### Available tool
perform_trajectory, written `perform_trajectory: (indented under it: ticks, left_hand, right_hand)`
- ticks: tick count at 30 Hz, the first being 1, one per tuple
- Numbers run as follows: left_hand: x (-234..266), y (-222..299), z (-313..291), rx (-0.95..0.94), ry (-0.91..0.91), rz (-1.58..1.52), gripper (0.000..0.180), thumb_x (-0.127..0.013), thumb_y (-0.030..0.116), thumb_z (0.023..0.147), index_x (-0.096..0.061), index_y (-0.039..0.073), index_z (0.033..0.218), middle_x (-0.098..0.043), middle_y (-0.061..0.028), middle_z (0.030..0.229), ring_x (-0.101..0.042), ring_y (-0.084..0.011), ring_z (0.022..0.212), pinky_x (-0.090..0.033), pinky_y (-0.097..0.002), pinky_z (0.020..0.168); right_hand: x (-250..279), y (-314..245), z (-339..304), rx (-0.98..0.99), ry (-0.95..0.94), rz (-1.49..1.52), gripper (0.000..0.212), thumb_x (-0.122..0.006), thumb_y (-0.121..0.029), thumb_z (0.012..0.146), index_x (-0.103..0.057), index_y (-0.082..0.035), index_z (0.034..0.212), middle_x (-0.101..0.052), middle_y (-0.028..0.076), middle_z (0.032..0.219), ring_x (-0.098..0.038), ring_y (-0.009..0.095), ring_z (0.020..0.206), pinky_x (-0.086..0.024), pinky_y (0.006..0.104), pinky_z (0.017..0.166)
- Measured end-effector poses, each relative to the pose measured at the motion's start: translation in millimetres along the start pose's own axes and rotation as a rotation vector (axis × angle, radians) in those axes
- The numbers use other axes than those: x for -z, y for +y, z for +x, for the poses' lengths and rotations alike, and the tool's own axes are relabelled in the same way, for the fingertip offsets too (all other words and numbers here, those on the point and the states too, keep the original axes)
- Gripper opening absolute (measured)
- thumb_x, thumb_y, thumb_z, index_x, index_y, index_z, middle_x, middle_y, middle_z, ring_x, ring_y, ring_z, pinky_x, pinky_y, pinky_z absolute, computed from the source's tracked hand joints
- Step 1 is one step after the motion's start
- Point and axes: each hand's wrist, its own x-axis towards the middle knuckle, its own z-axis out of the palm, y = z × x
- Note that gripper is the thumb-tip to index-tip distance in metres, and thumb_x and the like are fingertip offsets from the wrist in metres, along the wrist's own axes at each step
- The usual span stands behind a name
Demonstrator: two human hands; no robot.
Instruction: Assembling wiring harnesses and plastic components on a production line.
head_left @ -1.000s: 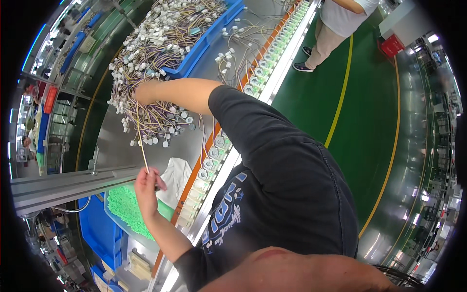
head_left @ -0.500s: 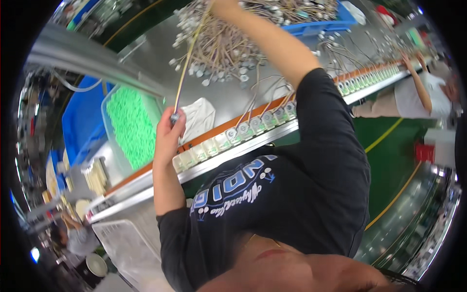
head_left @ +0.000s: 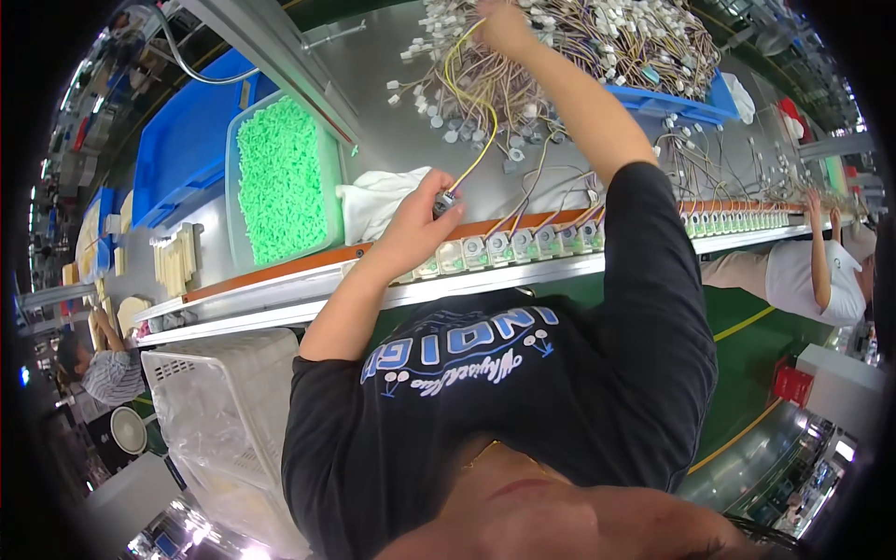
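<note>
My left hand (head_left: 422, 224) is closed around a small grey round part with wires (head_left: 445, 203), held just above the bench's near edge. From it a yellow wire (head_left: 493, 131) loops up and away to my right hand (head_left: 509, 35). That hand is closed on the wire's far end, over a large pile of wired parts (head_left: 467, 89) with white connectors; its fingertips are partly blurred. Between my arms and the pile, a row of pale square housings (head_left: 499, 247) lines the bench edge, several with round grey parts and wires in them.
A clear tub of green pieces (head_left: 285, 177) stands left, beside a white cloth (head_left: 378, 207) and a blue tray (head_left: 191, 140). Another blue tray (head_left: 677, 105) holds part of the pile. A metal post (head_left: 280, 51) rises at left. A co-worker (head_left: 812, 266) works at far right.
The yellow wire, taut between my hands before, now hangs slack in a loop. My left hand has come nearer to my right hand. The whole view has shifted.
</note>
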Motion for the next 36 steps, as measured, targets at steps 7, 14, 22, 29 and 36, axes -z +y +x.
perform_trajectory:
  ticks: [7, 14, 22, 29, 36]
  left_hand:
    - [25.8, -20.6, -5.7, 0.112, 0.134, -0.009, 0.016, -0.052, 0.013, 0.083, -0.044, 0.005, 0.093, -0.044, -0.0029, 0.07, -0.039, -0.0091, 0.059, -0.033, -0.0239, 0.052]
    - [28.8, -28.0, -11.7, 0.069, 0.254, 0.164, 0.018, -0.05, 0.013, 0.085, -0.04, 0.005, 0.098, -0.043, -0.0037, 0.068, -0.041, -0.0114, 0.06, -0.034, -0.0265, 0.054]
    - [-12.1, -25.4, 8.5, 0.086, 0.02, 0.165, 0.024, -0.051, 0.015, 0.085, -0.037, 0.006, 0.102, -0.047, -0.0092, 0.077, -0.046, -0.0171, 0.066, -0.039, -0.029, 0.063]
    - [-19.9, -30.9, 1.9, 0.007, 0.104, 0.056, 0.027, -0.055, 0.01, 0.082, -0.037, 0.004, 0.102, -0.049, -0.0069, 0.081, -0.047, -0.013, 0.069, -0.041, -0.0263, 0.064]
    - [-14.9, -33.4, -13.5, 0.013, 0.136, 0.148, 0.027, -0.061, 0.011, 0.075, -0.045, 0.003, 0.094, -0.057, -0.0168, 0.079, -0.056, -0.0301, 0.069, -0.043, -0.0348, 0.061]
  right_hand:
    - [126.3, 26.6, -0.1, -0.862, 0.573, 0.755, 0.027, -0.043, -0.023, 0.088, -0.057, -0.001, 0.081, -0.056, 0.014, 0.071, -0.055, 0.022, 0.063, -0.044, 0.0333, 0.058]
    - [129.0, -2.5, -179.9, -0.793, -0.626, 0.256, 0.025, -0.047, -0.023, 0.083, -0.056, 0.001, 0.082, -0.058, 0.024, 0.081, -0.056, 0.039, 0.08, -0.045, 0.0433, 0.069]
    - [188.3, -126.8, -135.8, -0.525, -0.413, 1.373, 0.037, -0.052, -0.007, 0.077, -0.049, -0.003, 0.114, -0.053, 0.014, 0.111, -0.05, 0.023, 0.105, -0.037, 0.0311, 0.09]
    - [187.1, -163.1, -100.2, -0.54, -0.598, 1.623, 0.012, -0.052, -0.011, 0.081, -0.057, 0.0, 0.08, -0.051, 0.001, 0.069, -0.044, 0.007, 0.067, -0.037, 0.0232, 0.063]
    - [191.3, -189.2, -104.1, -0.706, -0.593, 1.584, 0.009, -0.053, -0.01, 0.081, -0.053, -0.002, 0.078, -0.045, -0.004, 0.057, -0.038, 0.004, 0.052, -0.032, 0.021, 0.047]
